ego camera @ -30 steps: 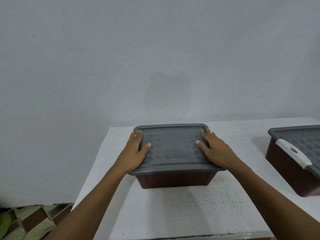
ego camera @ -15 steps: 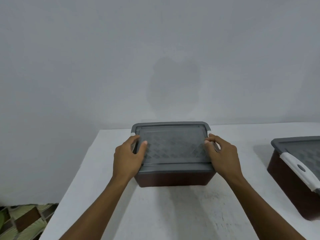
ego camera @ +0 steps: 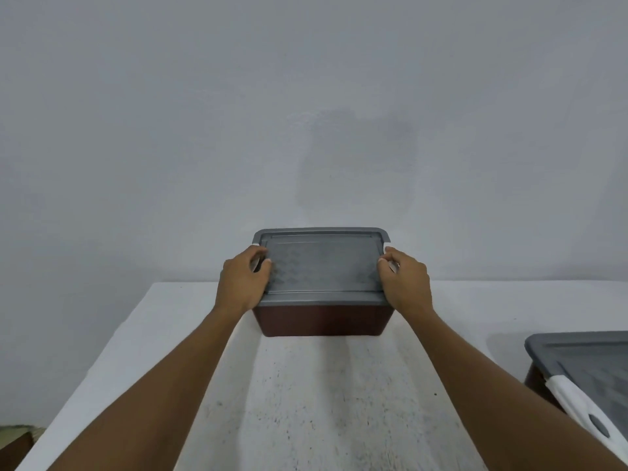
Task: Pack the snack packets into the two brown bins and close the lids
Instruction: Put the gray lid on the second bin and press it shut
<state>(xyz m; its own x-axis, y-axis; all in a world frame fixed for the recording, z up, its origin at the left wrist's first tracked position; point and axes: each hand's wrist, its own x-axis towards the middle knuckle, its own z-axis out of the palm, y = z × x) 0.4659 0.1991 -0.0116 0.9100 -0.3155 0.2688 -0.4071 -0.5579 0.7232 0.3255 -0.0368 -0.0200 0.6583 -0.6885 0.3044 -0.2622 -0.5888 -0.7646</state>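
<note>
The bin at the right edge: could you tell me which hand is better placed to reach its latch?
Probably the right hand: the right bin sits beside that forearm, whereas the left hand grips the middle bin farther away.

Brown bin [ego camera: 323, 322] upright at centre, grey lid [ego camera: 323, 263] on. Second bin [ego camera: 533, 379] at right edge, lidded, white latch [ego camera: 577, 406] showing.

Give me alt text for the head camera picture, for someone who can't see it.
The left hand and right hand grip the short ends of the grey lid on a brown bin on a white table. A second lidded bin with a white latch sits at the frame's right edge.
</note>
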